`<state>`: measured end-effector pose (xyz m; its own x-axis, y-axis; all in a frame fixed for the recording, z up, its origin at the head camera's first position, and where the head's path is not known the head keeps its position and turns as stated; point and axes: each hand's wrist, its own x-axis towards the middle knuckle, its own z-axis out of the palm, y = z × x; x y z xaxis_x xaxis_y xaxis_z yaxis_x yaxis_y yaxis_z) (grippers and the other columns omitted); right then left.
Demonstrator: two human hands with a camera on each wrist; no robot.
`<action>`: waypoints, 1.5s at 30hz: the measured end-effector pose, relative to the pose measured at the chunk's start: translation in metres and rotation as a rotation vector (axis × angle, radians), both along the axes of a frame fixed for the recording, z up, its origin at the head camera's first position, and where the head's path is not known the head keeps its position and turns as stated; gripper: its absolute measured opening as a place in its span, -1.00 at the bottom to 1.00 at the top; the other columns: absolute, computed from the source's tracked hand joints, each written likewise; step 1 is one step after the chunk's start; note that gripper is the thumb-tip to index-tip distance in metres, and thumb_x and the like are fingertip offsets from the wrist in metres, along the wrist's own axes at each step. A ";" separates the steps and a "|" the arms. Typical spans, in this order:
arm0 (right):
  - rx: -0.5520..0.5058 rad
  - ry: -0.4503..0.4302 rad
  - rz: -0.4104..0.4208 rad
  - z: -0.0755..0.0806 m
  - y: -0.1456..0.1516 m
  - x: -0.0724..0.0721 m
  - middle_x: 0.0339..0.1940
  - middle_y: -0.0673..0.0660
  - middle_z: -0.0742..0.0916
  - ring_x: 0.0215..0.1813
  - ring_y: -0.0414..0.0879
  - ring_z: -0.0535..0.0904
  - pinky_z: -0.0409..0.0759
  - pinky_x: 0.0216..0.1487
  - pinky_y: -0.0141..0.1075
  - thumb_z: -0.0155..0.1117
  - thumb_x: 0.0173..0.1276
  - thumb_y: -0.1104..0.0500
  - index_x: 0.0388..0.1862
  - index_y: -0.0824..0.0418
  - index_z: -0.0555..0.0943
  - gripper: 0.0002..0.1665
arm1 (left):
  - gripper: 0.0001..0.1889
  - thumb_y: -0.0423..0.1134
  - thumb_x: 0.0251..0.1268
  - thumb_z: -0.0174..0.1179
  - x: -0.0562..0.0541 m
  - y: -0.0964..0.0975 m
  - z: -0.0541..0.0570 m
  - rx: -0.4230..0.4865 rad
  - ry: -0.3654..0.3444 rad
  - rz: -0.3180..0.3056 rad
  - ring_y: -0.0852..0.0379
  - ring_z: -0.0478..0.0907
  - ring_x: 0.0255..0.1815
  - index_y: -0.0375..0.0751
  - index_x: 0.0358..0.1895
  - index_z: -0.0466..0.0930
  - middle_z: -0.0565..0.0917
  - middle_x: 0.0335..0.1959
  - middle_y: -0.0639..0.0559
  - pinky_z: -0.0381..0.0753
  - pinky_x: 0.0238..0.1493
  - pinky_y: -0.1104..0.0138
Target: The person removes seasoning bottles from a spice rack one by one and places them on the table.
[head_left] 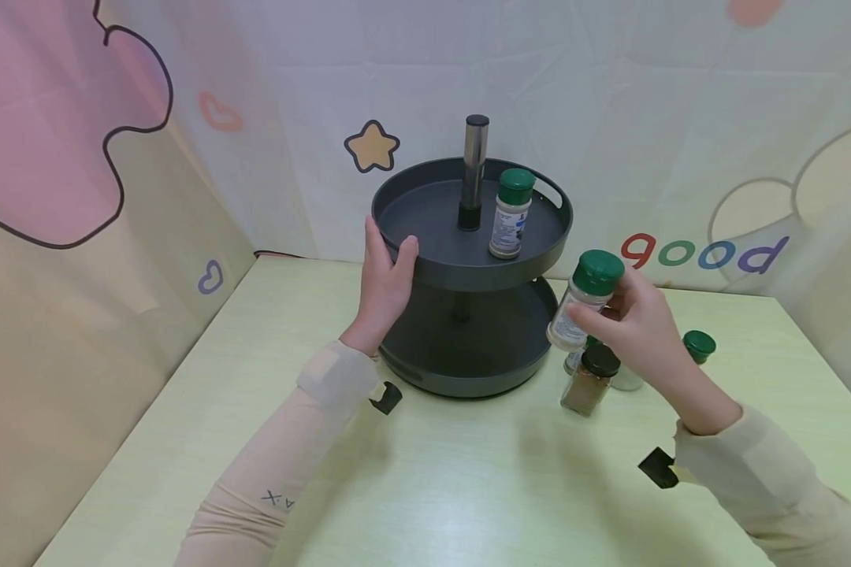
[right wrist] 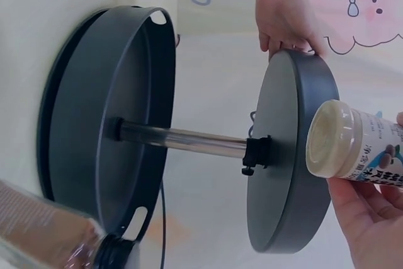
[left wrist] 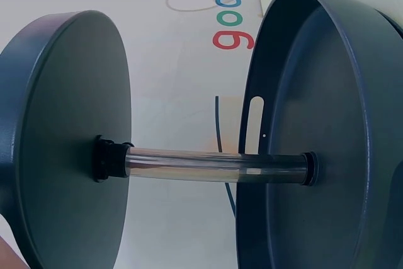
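Note:
A dark grey two-tier round rack [head_left: 461, 276] with a metal centre post stands on the table. At the left side of its upper tray [head_left: 432, 185], my left hand [head_left: 388, 276] holds the edge; in the right wrist view its fingers [right wrist: 286, 29] bend around that edge. One green-capped spice shaker [head_left: 508, 224] stands upright on the upper tray, right of the post. My right hand [head_left: 638, 319] grips another green-capped shaker [head_left: 574, 311], tilted, in front of the rack's right side. In the right wrist view this shaker's clear base [right wrist: 327, 140] points toward the rack.
Right of the rack, below my right hand, stands a black-capped jar [head_left: 590, 380] of brown spice. Other containers behind it are partly hidden, among them a green cap [head_left: 699, 344]. A printed cloth backdrop [head_left: 312, 94] hangs behind the table [head_left: 468, 480].

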<state>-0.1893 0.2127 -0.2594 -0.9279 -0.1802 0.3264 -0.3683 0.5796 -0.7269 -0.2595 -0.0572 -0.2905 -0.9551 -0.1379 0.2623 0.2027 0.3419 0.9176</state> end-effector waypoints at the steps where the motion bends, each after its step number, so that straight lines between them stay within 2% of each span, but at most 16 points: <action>1: 0.008 -0.005 -0.003 -0.001 0.001 0.001 -0.08 0.22 0.56 -0.23 -0.40 0.45 0.44 -0.24 -0.59 0.17 0.19 0.18 0.09 0.27 0.33 -0.51 | -0.20 0.06 0.26 -0.18 0.000 0.000 0.000 0.000 -0.002 0.000 0.18 -0.31 0.44 -0.11 0.39 -0.44 -0.29 0.44 0.07 -0.17 0.40 0.20; 11: 0.071 -0.064 -0.010 -0.011 0.020 0.006 -0.11 0.20 0.57 -0.31 -0.37 0.47 0.49 -0.31 -0.49 0.17 0.19 0.15 0.04 0.26 0.32 -0.54 | -0.20 0.08 0.26 -0.18 -0.001 0.000 -0.001 -0.001 -0.008 0.004 0.19 -0.32 0.44 -0.09 0.39 -0.44 -0.30 0.44 0.08 -0.18 0.40 0.20; 19: 0.108 -0.112 -0.001 -0.019 0.033 0.009 -0.11 0.24 0.57 -0.31 -0.38 0.47 0.49 -0.30 -0.51 0.18 0.18 0.16 0.03 0.30 0.31 -0.53 | -0.20 0.07 0.26 -0.18 -0.001 0.001 -0.001 0.000 -0.009 0.005 0.19 -0.32 0.43 -0.09 0.39 -0.44 -0.31 0.44 0.10 -0.18 0.40 0.20; 28: 0.139 -0.105 -0.008 -0.029 0.046 0.013 -0.17 0.21 0.56 -0.36 -0.30 0.43 0.49 -0.37 -0.45 0.17 0.19 0.18 0.00 0.32 0.32 -0.56 | -0.20 0.06 0.26 -0.18 0.000 0.001 -0.001 -0.002 0.004 0.002 0.17 -0.31 0.44 -0.11 0.39 -0.44 -0.29 0.44 0.04 -0.17 0.40 0.19; 36: 0.171 -0.097 -0.019 -0.038 0.060 0.015 -0.17 0.24 0.61 -0.36 -0.42 0.46 0.50 -0.37 -0.48 0.20 0.17 0.15 0.00 0.30 0.37 -0.55 | -0.21 0.06 0.26 -0.18 0.000 0.001 0.000 0.001 0.001 0.003 0.18 -0.30 0.44 -0.11 0.39 -0.43 -0.29 0.44 0.05 -0.17 0.40 0.20; 41: 0.169 -0.108 -0.032 -0.043 0.069 0.017 -0.21 -0.06 0.58 -0.33 -0.49 0.46 0.50 -0.35 -0.50 0.22 0.16 0.14 0.08 0.25 0.38 -0.49 | -0.21 0.06 0.26 -0.18 0.000 0.001 0.000 0.001 0.003 0.003 0.18 -0.30 0.44 -0.11 0.39 -0.43 -0.29 0.44 0.07 -0.17 0.40 0.20; 43: 0.171 -0.113 -0.035 -0.045 0.073 0.017 -0.20 -0.05 0.58 -0.33 -0.49 0.46 0.50 -0.35 -0.51 0.22 0.15 0.15 0.08 0.27 0.38 -0.49 | -0.21 0.06 0.26 -0.18 0.000 0.000 -0.001 0.000 0.004 0.003 0.18 -0.29 0.44 -0.12 0.39 -0.43 -0.28 0.44 0.06 -0.17 0.40 0.20; 45: 0.172 -0.121 -0.033 -0.046 0.076 0.017 -0.18 0.09 0.60 -0.35 -0.47 0.46 0.50 -0.37 -0.50 0.22 0.15 0.16 0.05 0.31 0.39 -0.51 | -0.20 0.06 0.26 -0.18 0.000 0.000 -0.001 0.002 0.006 0.001 0.18 -0.30 0.44 -0.12 0.39 -0.44 -0.29 0.44 0.06 -0.17 0.40 0.20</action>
